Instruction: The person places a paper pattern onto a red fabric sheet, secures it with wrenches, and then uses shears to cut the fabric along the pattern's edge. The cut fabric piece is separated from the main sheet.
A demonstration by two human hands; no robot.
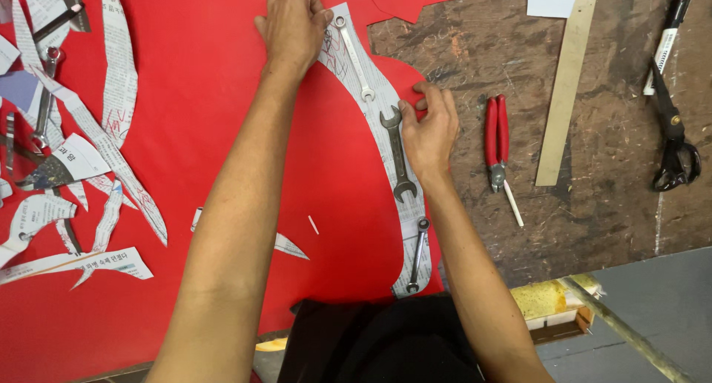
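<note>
Scarred dark wood forms your bench [615, 131], and a large red sheet [222, 131] covers most of its left side. On the sheet's right edge lies a long curved newspaper pattern [382, 131], weighted by three spanners: a slim one [354, 57] at its top, an open-ended spanner [398, 154] at its middle, a small one [417, 255] at its lower end. They likely keep the paper from shifting. Your left hand [294, 27] presses flat on the pattern's top end, fingers spread, holding nothing. Your right hand [429, 127] sits beside the middle spanner, its grip narrow, fingertips pinching the pattern's edge against the red sheet. Right of the pattern lie red-handled pliers [496, 142], a long wooden rule [567, 83], black shears [673, 138] and a marker [665, 42]. Far left of the pattern, newspaper offcuts [111, 160] are scattered.
</note>
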